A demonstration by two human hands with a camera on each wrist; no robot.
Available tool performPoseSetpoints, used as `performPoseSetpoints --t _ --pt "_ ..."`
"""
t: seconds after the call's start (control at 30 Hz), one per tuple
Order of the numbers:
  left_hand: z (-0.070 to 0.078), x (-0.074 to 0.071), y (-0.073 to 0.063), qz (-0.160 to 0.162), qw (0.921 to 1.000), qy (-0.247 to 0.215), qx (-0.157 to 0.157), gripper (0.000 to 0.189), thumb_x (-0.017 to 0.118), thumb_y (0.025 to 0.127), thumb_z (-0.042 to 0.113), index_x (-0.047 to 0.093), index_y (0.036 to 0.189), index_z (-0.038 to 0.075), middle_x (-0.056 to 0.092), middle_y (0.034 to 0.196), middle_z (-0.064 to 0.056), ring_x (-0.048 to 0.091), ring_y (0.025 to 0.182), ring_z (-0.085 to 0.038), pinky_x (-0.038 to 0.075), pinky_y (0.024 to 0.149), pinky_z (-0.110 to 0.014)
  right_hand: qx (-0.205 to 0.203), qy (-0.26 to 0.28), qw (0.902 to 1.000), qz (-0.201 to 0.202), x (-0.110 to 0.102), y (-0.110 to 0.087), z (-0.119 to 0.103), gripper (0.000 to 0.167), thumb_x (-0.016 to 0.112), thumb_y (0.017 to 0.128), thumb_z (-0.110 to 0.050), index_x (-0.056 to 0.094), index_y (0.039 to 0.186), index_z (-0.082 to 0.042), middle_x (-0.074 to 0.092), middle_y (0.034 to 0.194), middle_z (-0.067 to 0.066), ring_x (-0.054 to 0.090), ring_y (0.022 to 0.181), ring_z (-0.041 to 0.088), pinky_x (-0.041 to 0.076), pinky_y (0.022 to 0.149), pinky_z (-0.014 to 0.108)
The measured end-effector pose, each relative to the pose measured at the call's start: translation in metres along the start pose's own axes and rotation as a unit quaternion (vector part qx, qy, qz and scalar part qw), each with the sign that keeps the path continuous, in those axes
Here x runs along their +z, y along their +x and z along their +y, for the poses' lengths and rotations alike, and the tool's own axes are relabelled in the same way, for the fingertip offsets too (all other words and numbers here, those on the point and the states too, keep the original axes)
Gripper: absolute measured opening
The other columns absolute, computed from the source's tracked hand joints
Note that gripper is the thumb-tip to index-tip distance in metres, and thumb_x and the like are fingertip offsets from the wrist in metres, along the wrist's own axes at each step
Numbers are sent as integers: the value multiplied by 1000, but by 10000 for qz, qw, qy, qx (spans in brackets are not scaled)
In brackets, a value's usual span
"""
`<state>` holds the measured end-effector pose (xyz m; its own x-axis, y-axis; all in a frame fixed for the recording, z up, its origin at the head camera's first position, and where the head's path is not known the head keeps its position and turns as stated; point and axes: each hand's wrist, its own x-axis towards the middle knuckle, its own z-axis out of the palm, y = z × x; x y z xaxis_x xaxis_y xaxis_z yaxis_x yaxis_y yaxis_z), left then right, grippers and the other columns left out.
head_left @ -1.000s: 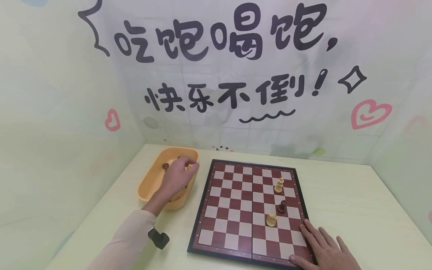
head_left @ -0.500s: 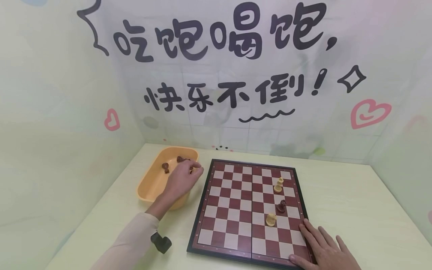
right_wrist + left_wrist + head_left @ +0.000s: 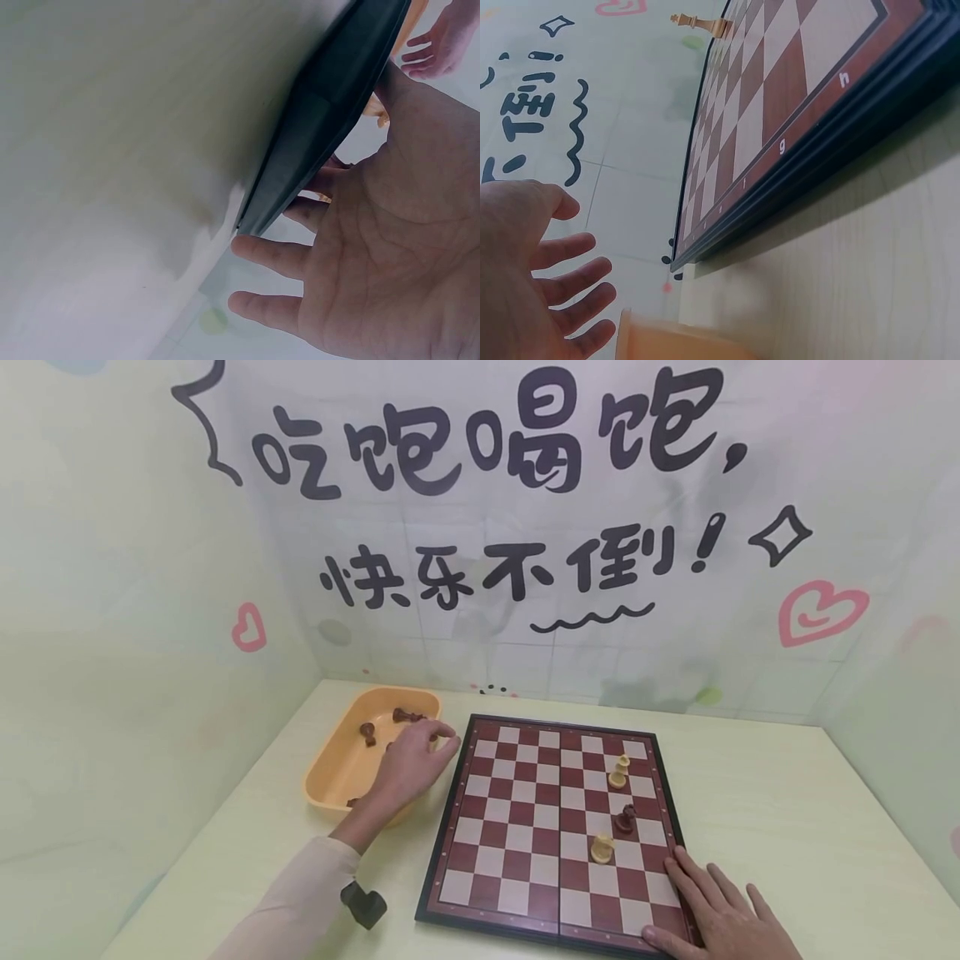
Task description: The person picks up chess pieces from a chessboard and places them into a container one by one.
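My left hand (image 3: 416, 758) hovers over the right rim of the orange plastic tub (image 3: 318, 777). Its fingers are relaxed and apart in the left wrist view, with nothing between them. Dark chess pieces (image 3: 367, 732) lie in the tub, partly hidden by the hand and forearm. At the near right corner of the chessboard (image 3: 495, 906), my right hand (image 3: 727, 914) rests with its thumb on the border and its fingers along the side edge. On the board's right half stand a light king (image 3: 697, 24), a dark piece (image 3: 626, 818) and a light, short piece (image 3: 602, 848).
The pale table (image 3: 765, 793) extends to the right of the board. White printed wall sheets (image 3: 480, 660) rise behind and at both sides. A narrow strip of table separates the tub from the board. A black strap end (image 3: 363, 906) hangs below the left sleeve.
My left hand has moved slightly right, from inside the tub to over its right rim, uncovering more dark pieces. The right hand and the pieces on the board have stayed put.
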<state>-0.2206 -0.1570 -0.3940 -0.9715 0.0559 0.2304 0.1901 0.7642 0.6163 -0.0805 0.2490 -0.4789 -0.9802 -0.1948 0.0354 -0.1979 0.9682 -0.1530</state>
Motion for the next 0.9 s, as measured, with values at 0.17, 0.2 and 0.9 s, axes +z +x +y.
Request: performPoseSetpoints --t 0.17,0.2,0.9 --pt "3 3 -1 -24 10000 -51 58 33 62 99 34 73 118 9 68 122 -7 62 113 -29 51 92 -50 26 4 10000 -50 0 0 1 103 60 77 -84 54 147 -9 47 151 13 50 127 47 33 97 76" --pt "3 4 -1 -30 10000 -69 62 32 63 99 33 73 118 9 68 122 -7 62 115 -29 50 94 -50 30 2 10000 -62 1 0 1 104 59 77 -84 53 148 -9 47 151 13 50 127 47 32 97 76" --pt "14 19 -3 -36 9997 -155 186 26 65 97 34 75 110 13 68 122 -6 60 119 -28 48 98 -51 3 -14 10000 11 2 0 1 103 60 77 -84 54 147 -9 47 151 12 50 126 47 33 97 76"
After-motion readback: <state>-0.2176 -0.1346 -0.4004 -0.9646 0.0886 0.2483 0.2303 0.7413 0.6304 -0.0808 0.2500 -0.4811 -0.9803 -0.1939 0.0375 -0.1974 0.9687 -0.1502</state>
